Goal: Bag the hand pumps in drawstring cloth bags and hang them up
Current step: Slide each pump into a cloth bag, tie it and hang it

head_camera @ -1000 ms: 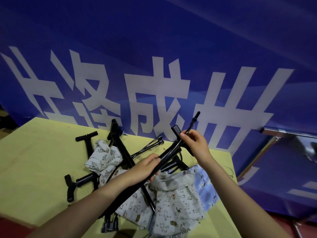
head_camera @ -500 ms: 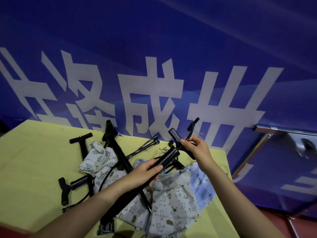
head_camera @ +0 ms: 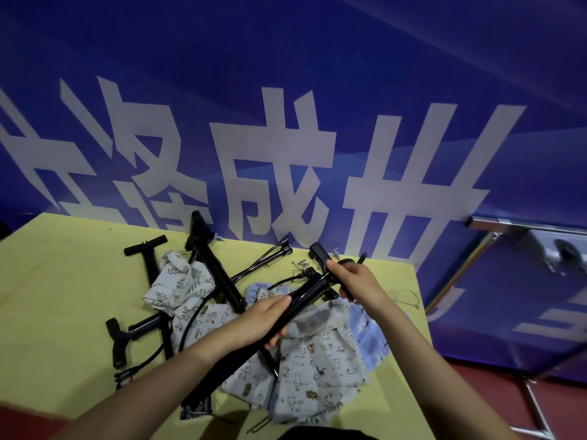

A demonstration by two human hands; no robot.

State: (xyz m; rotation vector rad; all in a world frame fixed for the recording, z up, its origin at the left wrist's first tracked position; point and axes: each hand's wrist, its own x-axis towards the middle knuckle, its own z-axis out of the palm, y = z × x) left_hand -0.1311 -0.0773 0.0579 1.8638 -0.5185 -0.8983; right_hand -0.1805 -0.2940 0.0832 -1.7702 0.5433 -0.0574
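My left hand (head_camera: 263, 322) grips the pump barrel (head_camera: 305, 296); my right hand (head_camera: 355, 281) pinches, I think, its hose (head_camera: 362, 258). Next, tuck the hose and reach for the cat-print bag (head_camera: 314, 354).

You have a single view, worn on your head, looking forward and down over your forearms at the yellow surface (head_camera: 57, 281) close below. It tilts sideways and faces the blue banner (head_camera: 317, 90) just behind that surface.
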